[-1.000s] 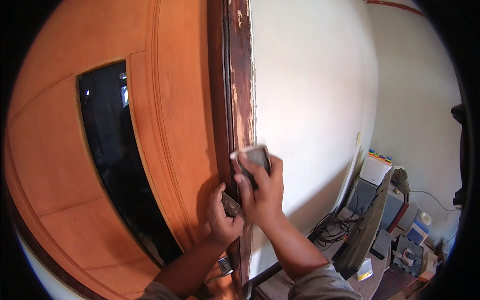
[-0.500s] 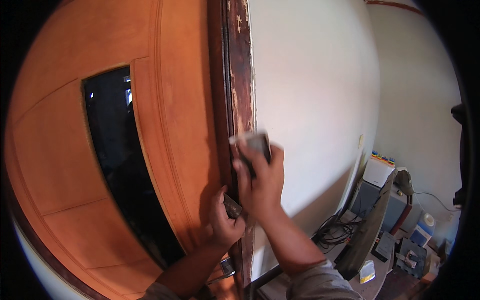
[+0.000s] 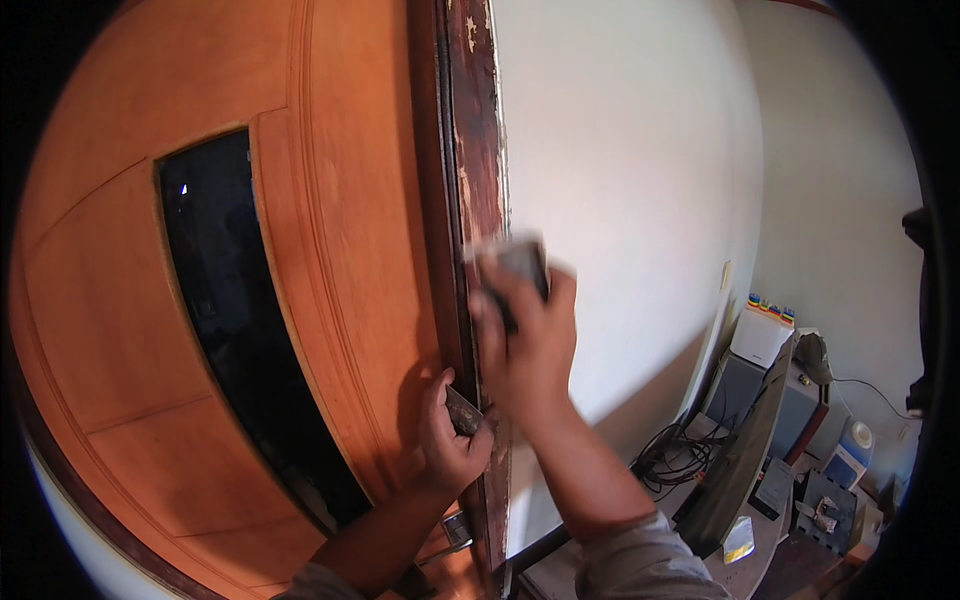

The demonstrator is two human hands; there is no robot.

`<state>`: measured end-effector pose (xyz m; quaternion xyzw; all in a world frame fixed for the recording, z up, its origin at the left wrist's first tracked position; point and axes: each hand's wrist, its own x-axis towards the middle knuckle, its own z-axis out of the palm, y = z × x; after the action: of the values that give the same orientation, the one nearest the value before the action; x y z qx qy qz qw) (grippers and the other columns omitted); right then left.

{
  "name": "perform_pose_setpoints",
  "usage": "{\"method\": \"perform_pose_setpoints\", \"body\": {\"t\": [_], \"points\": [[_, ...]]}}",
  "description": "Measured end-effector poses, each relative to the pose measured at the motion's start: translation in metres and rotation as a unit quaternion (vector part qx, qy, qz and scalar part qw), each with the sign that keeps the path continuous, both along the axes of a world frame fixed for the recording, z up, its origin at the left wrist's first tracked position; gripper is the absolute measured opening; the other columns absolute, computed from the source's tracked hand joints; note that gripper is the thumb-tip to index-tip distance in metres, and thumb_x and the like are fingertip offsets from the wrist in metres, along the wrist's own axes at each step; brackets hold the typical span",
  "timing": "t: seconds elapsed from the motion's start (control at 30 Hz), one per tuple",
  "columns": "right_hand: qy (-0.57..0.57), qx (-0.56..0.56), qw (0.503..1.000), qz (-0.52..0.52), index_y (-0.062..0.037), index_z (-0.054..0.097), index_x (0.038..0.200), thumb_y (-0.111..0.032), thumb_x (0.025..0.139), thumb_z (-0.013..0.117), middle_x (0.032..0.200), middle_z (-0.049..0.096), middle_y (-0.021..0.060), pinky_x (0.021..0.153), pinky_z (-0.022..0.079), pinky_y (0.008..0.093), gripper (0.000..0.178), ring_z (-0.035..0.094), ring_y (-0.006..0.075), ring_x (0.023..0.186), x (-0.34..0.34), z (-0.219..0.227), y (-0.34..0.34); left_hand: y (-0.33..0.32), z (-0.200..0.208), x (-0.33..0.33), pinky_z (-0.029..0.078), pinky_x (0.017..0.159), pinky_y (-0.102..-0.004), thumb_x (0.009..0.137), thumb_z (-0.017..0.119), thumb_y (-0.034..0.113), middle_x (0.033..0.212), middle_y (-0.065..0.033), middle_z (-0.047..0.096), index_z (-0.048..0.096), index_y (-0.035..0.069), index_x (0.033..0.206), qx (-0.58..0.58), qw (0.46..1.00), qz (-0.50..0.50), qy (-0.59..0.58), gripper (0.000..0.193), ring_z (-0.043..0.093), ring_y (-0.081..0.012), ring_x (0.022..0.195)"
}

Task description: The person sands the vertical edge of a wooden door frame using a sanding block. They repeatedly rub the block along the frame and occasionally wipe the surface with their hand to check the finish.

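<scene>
My right hand (image 3: 535, 345) is closed round a dark rectangular block (image 3: 524, 264) with a paler edge, blurred by motion; it looks like a sanding block. The block lies against the face of the dark brown door frame (image 3: 478, 150), whose finish is worn to pale patches. Lower and to the left, my left hand (image 3: 455, 440) grips a small dark flat piece (image 3: 463, 412) between fingers and thumb, close to the frame's edge. Its exact kind I cannot make out.
An orange-brown wooden door (image 3: 365, 250) with a dark glass panel (image 3: 225, 250) fills the left. Right of the frame rises a white wall (image 3: 620, 180). At lower right stand a monitor (image 3: 735, 465), tangled black cables (image 3: 675, 455), a white box (image 3: 762, 335) and a blue-and-white jug (image 3: 848, 455).
My right hand and the block have moved slightly up along the frame. The left hand stays almost in place with its dark piece. The view has shifted a little.
</scene>
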<state>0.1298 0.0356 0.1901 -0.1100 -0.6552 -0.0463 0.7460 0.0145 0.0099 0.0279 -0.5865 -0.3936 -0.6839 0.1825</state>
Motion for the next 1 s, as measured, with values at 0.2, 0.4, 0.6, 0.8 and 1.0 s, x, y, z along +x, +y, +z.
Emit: {"method": "perform_pose_setpoints", "body": {"t": [0.2, 0.4, 0.6, 0.8, 1.0], "points": [[0.026, 0.002, 1.000, 0.010, -0.0183, 0.073, 0.124, -0.012, 0.087, 0.082, 0.118, 0.061, 0.0259, 0.082, 0.055, 0.0509, 0.039, 0.066, 0.0457, 0.098, -0.011, 0.036, 0.016, -0.002, -0.002, 0.002, 0.044, 0.114, -0.0459, 0.086, 0.080, 0.004, 0.137, -0.0306, 0.056, 0.039, -0.014, 0.148, -0.046, 0.984, -0.136, -0.101, 0.077, 0.059, -0.0420, 0.128], [-0.021, -0.051, 0.998, 0.012, -0.0147, 0.072, 0.130, -0.005, 0.089, 0.080, 0.118, 0.061, 0.0236, 0.090, 0.055, 0.0464, 0.043, 0.064, 0.0423, 0.106, 0.007, -0.035, -0.013, 0.001, 0.002, -0.001, 0.047, 0.110, -0.0445, 0.086, 0.078, 0.001, 0.133, -0.0304, 0.057, 0.040, -0.013, 0.148, 0.050, 0.998, 0.013, 0.033, 0.074, 0.061, -0.0402, 0.124], [0.034, 0.011, 0.999, 0.022, -0.0195, 0.075, 0.122, -0.015, 0.087, 0.083, 0.119, 0.060, 0.0256, 0.080, 0.056, 0.0488, 0.037, 0.066, 0.0443, 0.098, -0.018, 0.042, 0.015, 0.002, -0.001, 0.005, 0.048, 0.109, -0.0456, 0.085, 0.079, 0.001, 0.133, -0.0303, 0.057, 0.041, -0.013, 0.148, 0.003, 0.989, -0.122, -0.079, 0.074, 0.061, -0.0406, 0.124], [-0.029, -0.076, 0.996, 0.036, -0.0195, 0.075, 0.123, -0.015, 0.086, 0.084, 0.119, 0.060, 0.0245, 0.080, 0.056, 0.0478, 0.038, 0.066, 0.0432, 0.098, 0.005, -0.036, -0.021, -0.004, -0.002, -0.001, 0.048, 0.109, -0.0448, 0.086, 0.079, 0.002, 0.138, -0.0291, 0.054, 0.039, -0.013, 0.149, 0.014, 0.998, 0.050, 0.045, 0.077, 0.061, -0.0387, 0.125], [-0.006, -0.014, 1.000, 0.024, -0.0134, 0.072, 0.128, -0.012, 0.091, 0.080, 0.118, 0.058, 0.0234, 0.084, 0.055, 0.0457, 0.038, 0.065, 0.0445, 0.101, -0.013, 0.036, 0.013, 0.001, -0.007, 0.002, 0.047, 0.110, -0.0450, 0.082, 0.082, 0.005, 0.140, -0.0291, 0.052, 0.038, -0.014, 0.150, -0.040, 0.986, -0.120, -0.104, 0.083, 0.061, -0.0394, 0.125]]}}
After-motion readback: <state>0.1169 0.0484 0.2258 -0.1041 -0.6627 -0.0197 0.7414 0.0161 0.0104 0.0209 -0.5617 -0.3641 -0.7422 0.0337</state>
